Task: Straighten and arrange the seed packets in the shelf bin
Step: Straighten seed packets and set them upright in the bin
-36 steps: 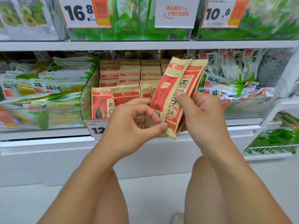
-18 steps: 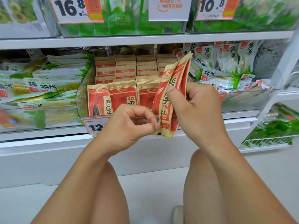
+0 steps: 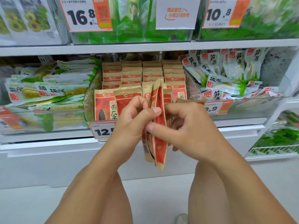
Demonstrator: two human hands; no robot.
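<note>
Squaring-up step in hand. Left hand (image 3: 129,122) and right hand (image 3: 186,131) both pinch a small stack of seed packets (image 3: 157,126), held edge-on just before the shelf bin (image 3: 88,101). Next move likely calls for slotting them upright among the front row.

probably a grocery shop: price tags (image 3: 85,14) on white shelves (image 3: 145,46) stocked with snack bags (image 3: 234,65).

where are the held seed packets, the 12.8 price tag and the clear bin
held seed packets (image 3: 160,143), head view, red face below the thumbs
12.8 price tag (image 3: 102,130), head view, black digits
clear bin (image 3: 89,101), head view, left wall
</note>
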